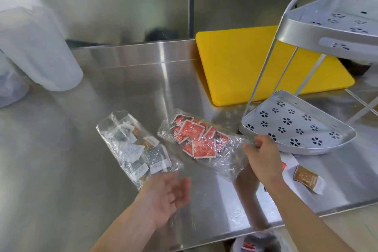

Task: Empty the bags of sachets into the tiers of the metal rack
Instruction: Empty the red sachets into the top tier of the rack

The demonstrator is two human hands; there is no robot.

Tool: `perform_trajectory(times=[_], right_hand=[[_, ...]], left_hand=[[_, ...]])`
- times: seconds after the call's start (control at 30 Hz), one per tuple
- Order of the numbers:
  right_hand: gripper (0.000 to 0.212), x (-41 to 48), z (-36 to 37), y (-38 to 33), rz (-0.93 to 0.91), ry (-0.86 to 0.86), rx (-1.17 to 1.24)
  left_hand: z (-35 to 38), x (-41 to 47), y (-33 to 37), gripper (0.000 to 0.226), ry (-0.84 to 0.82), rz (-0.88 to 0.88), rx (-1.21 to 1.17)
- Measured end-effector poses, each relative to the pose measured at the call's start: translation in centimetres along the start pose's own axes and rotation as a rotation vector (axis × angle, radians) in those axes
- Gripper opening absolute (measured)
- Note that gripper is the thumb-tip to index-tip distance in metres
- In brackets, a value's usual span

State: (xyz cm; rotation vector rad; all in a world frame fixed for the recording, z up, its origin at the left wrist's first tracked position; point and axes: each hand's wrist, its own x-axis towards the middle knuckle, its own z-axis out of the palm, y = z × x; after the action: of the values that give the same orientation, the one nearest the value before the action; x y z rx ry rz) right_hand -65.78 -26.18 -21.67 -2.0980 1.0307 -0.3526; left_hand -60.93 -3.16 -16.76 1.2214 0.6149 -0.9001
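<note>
Two clear plastic bags lie on the steel counter. The bag of red sachets [196, 139] is in the middle, and my right hand [262, 157] pinches its open right end beside the rack's lower tier [296, 125]. The bag of white, grey and brown sachets [137, 147] lies to its left. My left hand [169, 194] hovers palm up and open just below that bag, holding nothing. The grey metal rack has a perforated upper tier [335, 24] at the top right; both tiers hold nothing.
A yellow cutting board [235, 63] lies behind the rack. A loose brown sachet [306, 178] and a partly hidden red one [283, 165] lie by my right wrist. A large translucent container [36, 47] stands at the left. The counter's front edge [225, 233] runs near my forearms.
</note>
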Motion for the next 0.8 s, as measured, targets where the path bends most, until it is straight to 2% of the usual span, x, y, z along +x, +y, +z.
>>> perform_trajectory(times=[0.03, 0.1, 0.2, 0.23, 0.33, 0.4, 0.47, 0.57, 0.6, 0.67, 0.73, 0.8], right_hand=[[0.026, -0.4, 0.0, -0.4, -0.107, 0.044, -0.078], [0.031, -1.1, 0.4, -1.1, -0.321, 0.082, -0.217], [0.047, -1.4, 1.5, -1.9, -0.388, -0.124, -0.302], [0.056, -1.6, 2.0, -1.9, -0.394, -0.187, -0.328], [0.072, -2.2, 3.2, -1.7, -0.455, -0.282, -0.409], [0.081, -2.3, 3.9, -1.3, -0.495, -0.298, -0.583], [0.075, -2.2, 4.4, -1.2, -0.522, -0.287, -0.695], [0.042, -2.1, 4.5, -1.0, -0.562, -0.173, -0.675], [0.032, -2.0, 4.4, -1.1, -0.566, -0.162, -0.640], [0.015, -1.9, 3.8, -1.6, -0.540, -0.141, -0.535], [0.017, -1.5, 2.9, -1.9, -0.483, -0.148, -0.435], [0.020, -1.1, 1.6, -2.7, -0.426, -0.170, -0.325]], left_hand=[[0.4, -0.1, 0.4, 0.007, -0.028, 0.065, 0.100], [1.1, 0.7, 1.1, 0.018, -0.005, 0.376, 0.420], [1.4, 3.3, 3.3, 0.020, 0.079, 0.977, 1.052], [1.3, 4.6, 4.2, 0.025, 0.070, 1.122, 1.246], [1.1, 8.3, 6.4, 0.050, -0.002, 1.339, 1.798], [1.1, 9.5, 7.1, 0.056, 0.002, 1.346, 2.022], [0.9, 10.4, 7.6, 0.056, -0.006, 1.377, 2.091], [0.4, 11.6, 8.5, 0.046, 0.008, 1.578, 2.022], [0.2, 11.8, 8.8, 0.038, 0.007, 1.585, 1.995], [0.1, 11.9, 9.2, 0.025, -0.012, 1.537, 1.938], [0.6, 11.2, 9.9, 0.009, -0.042, 1.504, 1.888], [1.3, 10.2, 11.2, 0.018, -0.113, 1.379, 1.921]])
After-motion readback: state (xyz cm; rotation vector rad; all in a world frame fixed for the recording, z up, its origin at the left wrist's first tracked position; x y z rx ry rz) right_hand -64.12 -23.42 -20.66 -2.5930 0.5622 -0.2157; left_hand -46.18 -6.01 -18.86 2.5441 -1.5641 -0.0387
